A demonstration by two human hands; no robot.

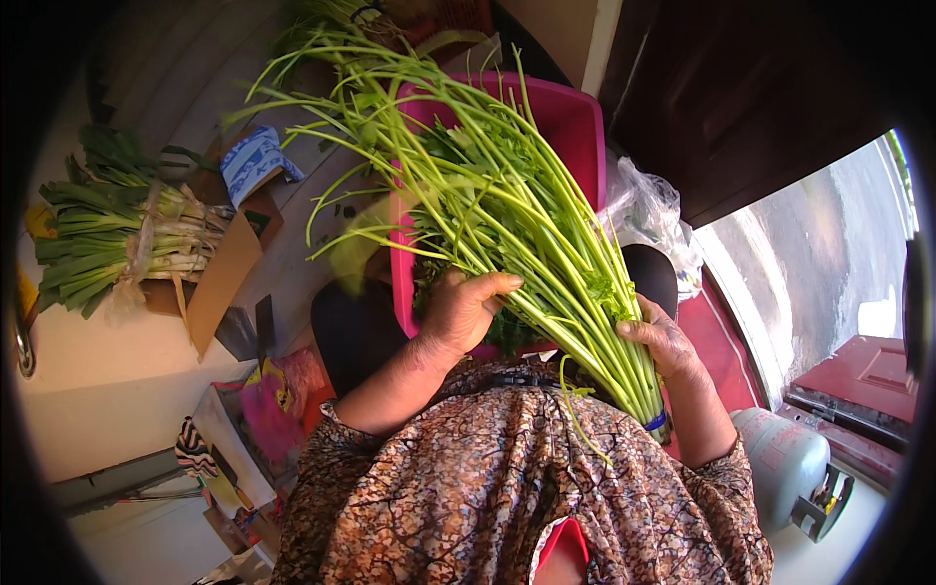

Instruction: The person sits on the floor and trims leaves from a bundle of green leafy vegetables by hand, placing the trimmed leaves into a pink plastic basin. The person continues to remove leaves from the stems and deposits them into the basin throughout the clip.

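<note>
A long bunch of celery slants across my lap, its stalks mostly bare of leaves. A blue band ties it near the base, by my right forearm. My left hand grips stalks at the left side of the bunch, thumb on top and fingers hidden beneath. On the other side, my right hand holds the lower stalks with its thumb over them. Under the celery stands a pink plastic bin between my knees, with green leaves in it. The far stalk ends hang past the bin's left rim.
Tied leeks or large scallions lie at the left beside a torn cardboard box. More greens lie beyond the bin. A clear plastic bag sits at its right. A gas cylinder lies at lower right, near the doorway.
</note>
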